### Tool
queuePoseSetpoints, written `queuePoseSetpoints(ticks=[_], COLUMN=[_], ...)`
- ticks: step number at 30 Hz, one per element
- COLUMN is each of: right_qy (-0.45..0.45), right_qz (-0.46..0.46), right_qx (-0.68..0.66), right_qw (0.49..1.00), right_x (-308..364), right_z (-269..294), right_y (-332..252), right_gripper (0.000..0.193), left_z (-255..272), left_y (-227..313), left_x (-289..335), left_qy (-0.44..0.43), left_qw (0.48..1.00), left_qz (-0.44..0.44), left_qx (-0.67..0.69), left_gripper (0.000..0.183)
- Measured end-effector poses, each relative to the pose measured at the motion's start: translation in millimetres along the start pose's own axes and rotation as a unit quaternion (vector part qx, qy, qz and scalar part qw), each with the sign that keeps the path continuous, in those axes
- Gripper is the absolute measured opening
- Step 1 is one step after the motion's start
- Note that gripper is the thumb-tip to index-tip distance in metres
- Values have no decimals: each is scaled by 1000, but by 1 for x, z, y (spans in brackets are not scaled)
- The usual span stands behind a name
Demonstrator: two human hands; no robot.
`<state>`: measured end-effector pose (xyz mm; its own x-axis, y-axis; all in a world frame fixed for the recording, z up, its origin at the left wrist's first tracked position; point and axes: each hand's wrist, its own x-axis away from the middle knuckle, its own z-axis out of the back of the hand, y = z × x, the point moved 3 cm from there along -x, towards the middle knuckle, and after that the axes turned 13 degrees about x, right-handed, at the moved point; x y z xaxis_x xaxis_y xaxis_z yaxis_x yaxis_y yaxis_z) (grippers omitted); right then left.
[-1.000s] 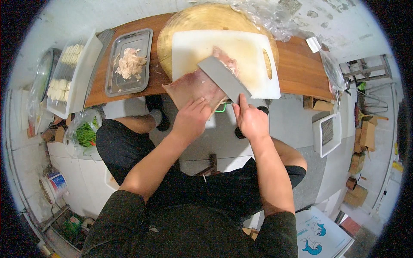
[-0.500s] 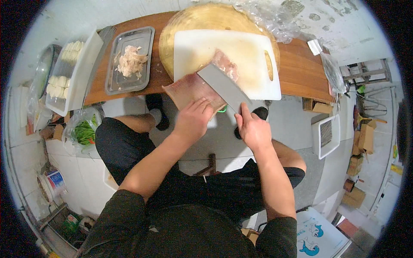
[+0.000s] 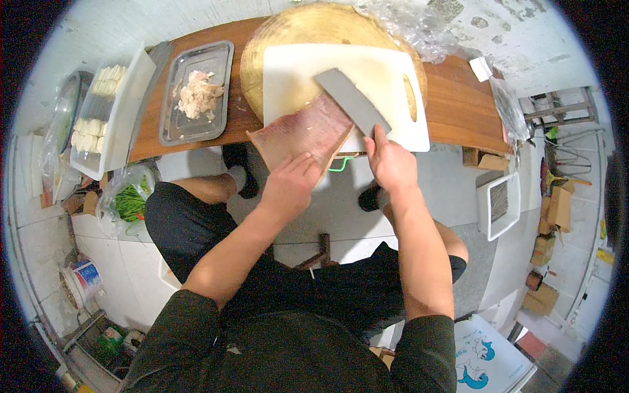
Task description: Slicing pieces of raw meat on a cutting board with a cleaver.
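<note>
A flat slab of raw pinkish meat [image 3: 303, 133] lies at the near edge of the white cutting board [image 3: 288, 78], its near part overhanging. My left hand [image 3: 289, 188] grips that overhanging part, fingers on top and the thumb hidden. In my right hand [image 3: 393, 162] is the handle of a cleaver [image 3: 354, 101]. Its wide grey blade slants up and left over the board, beside the slab's right edge. I cannot tell whether the blade touches the meat.
Beneath the board is a round wooden chopping block [image 3: 257, 72] on a brown table [image 3: 458, 105]. To the left stand a clear tray [image 3: 219, 121] of pale meat scraps and a white container [image 3: 135, 98] with white pieces. Plastic wrap [image 3: 419, 29] lies behind the board.
The cleaver has moved up and right, off the slab. The pink flap of meat formerly right of the blade no longer shows there. My left hand has shifted slightly toward me.
</note>
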<state>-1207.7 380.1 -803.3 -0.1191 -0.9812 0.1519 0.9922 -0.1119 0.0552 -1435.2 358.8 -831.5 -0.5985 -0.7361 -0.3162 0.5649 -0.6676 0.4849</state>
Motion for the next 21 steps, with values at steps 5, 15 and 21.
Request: queuePoseSetpoints(ticks=[5,15,21], right_qy=[-3,110,72], right_qz=[5,99,85], right_qx=[23,76,55], right_qw=[1000,986,992], right_x=[2,74,85], right_z=[4,4,-5], right_y=[1,-8,-8], right_gripper=[41,41,41], left_z=[1,4,5], left_y=[2,2,2], left_x=[-2,-3,-3], left_qy=[13,-6,-2], left_qw=[1000,998,998], left_qz=[18,33,33], left_qx=[12,49,52], left_gripper=[16,21,24])
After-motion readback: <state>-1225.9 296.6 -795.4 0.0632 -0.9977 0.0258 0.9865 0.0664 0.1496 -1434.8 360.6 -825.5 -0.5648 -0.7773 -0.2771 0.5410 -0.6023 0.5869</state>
